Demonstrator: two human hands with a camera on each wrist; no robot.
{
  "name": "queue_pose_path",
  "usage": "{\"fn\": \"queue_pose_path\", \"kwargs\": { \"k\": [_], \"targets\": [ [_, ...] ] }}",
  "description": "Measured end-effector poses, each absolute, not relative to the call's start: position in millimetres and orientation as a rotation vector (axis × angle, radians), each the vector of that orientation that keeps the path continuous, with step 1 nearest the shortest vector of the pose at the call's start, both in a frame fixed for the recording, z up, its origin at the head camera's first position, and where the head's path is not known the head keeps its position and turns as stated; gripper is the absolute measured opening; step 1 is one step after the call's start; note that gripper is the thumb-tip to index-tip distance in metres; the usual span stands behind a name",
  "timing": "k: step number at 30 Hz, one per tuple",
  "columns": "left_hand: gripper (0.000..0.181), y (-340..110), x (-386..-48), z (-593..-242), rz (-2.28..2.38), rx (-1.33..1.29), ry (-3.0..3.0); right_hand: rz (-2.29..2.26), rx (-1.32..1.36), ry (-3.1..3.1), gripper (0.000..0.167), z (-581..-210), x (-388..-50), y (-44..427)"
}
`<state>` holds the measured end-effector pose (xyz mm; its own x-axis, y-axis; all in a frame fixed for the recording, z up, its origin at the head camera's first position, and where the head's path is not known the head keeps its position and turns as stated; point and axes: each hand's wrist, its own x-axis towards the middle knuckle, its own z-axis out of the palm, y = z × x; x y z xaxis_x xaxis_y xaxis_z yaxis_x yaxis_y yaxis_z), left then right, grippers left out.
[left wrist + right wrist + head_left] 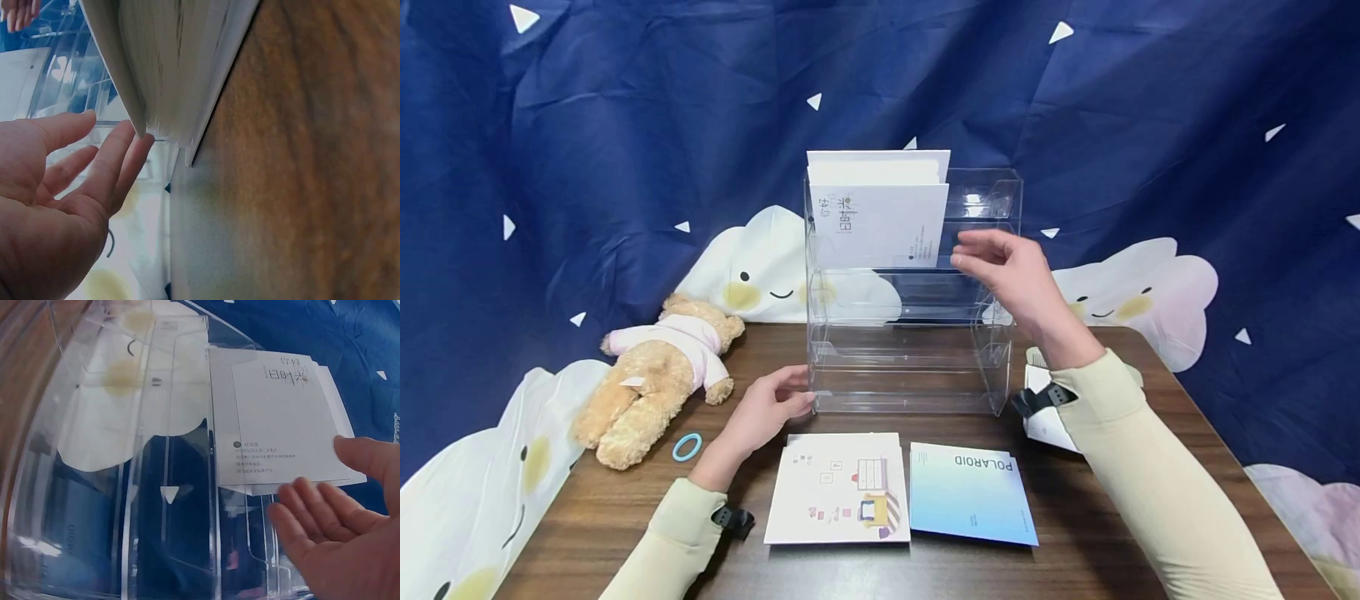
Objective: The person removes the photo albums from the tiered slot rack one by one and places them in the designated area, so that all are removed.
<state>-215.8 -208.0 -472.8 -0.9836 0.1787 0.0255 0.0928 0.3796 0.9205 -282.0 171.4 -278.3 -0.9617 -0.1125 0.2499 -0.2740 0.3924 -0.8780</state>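
Note:
A clear tiered rack [910,404] stands on the table. White booklets [880,229], printed with dark characters, lean in its upper left part. My right hand [1011,271] is raised just right of them, fingers loosely bent and holding nothing; the right wrist view also shows this hand [347,531] by the booklets [284,419]. Low at the rack's left front corner is my left hand [771,404], its fingertips at the clear side. In the left wrist view, this hand's [75,181] fingers are spread beside the page edges of a thick book [169,69].
In front of the rack lie a white illustrated book [827,492] and a blue POLAROID book [970,496]. A teddy bear [662,367] and a blue ring [687,447] are at left. Partly behind my right forearm is a white item [1052,429]. A dark blue curtain [662,108] hangs behind.

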Motion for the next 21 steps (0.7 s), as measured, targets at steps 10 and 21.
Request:
{"fn": "queue_pose_path", "kwargs": {
  "k": [10, 21],
  "targets": [
    [0.056, -207.7, -217.2, -474.7, 1.69, 0.255, 2.538, 1.664, 0.345, -2.321, 0.045, -249.3, -312.8, 155.4],
    [0.056, -208.3, -217.3, -474.0, 1.678, 0.252, 2.547, 1.654, 0.272, -2.26, 0.048, -243.8, -330.4, 142.1]
  ]
}}
